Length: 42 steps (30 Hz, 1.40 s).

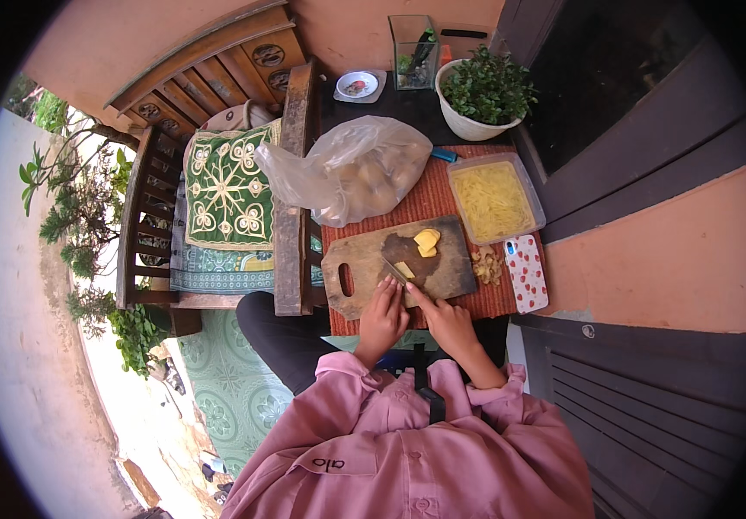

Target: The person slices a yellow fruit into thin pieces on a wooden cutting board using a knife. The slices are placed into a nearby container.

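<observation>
A worn wooden cutting board (373, 250) lies on a reddish woven mat. My right hand (449, 324) is closed about the lower end of a knife (394, 268), whose handle is hidden, with the index finger stretched towards the blade. Beside the blade, the fingertips of my left hand (382, 314) press down close to the board; whatever lies under them is hidden. A small pale-yellow slice (404, 269) rests against the blade's right side. Farther up the board sit peeled yellow chunks, apparently potato (426, 242), on a dark wet patch.
Thin yellow strips fill a plastic container (532, 188) at the right. Below it are peelings (487, 265) and a strawberry-patterned phone (527, 272). A clear bag of potatoes (373, 175) stands behind the board. Farther back are a potted plant (476, 126), a glass tank (413, 55) and a wooden bench (292, 194).
</observation>
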Each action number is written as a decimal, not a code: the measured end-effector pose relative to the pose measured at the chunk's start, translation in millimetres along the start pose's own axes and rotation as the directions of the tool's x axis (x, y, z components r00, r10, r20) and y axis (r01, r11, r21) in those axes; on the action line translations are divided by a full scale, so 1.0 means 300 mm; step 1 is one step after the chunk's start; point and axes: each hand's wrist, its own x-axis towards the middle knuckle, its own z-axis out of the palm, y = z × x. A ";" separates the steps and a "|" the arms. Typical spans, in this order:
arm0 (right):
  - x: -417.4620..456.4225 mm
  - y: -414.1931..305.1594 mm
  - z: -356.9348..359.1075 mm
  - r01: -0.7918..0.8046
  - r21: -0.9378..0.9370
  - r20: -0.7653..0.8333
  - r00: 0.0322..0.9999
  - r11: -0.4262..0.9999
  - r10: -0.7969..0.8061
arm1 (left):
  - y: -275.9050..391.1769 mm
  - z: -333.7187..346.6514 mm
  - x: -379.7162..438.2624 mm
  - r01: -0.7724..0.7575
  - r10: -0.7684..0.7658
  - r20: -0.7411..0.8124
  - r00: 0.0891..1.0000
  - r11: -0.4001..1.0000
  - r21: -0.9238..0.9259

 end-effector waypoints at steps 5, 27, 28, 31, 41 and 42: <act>-0.012 0.001 -0.006 -0.038 0.073 0.041 0.999 0.997 0.035 | -0.003 0.002 0.000 -0.006 0.006 0.003 1.000 1.000 -0.004; -0.107 -0.021 -0.121 -0.160 0.219 0.138 0.982 0.963 0.132 | 0.002 -0.006 0.002 0.004 -0.004 0.003 1.000 1.000 -0.017; -0.104 -0.028 -0.134 -0.161 0.217 0.153 0.980 0.963 0.129 | 0.002 -0.005 0.001 0.006 -0.006 0.003 1.000 1.000 -0.017; -0.094 -0.036 -0.138 -0.143 0.234 0.155 0.982 0.962 0.108 | 0.000 -0.003 -0.003 0.008 -0.008 0.004 1.000 1.000 -0.017; -0.066 -0.045 -0.147 -0.075 0.241 0.133 0.990 0.968 0.044 | 0.003 -0.006 0.000 0.017 -0.018 -0.003 1.000 0.999 -0.040; -0.064 -0.044 -0.146 -0.066 0.214 0.137 0.990 0.975 0.037 | 0.003 -0.006 0.000 0.014 -0.015 -0.004 1.000 0.999 -0.039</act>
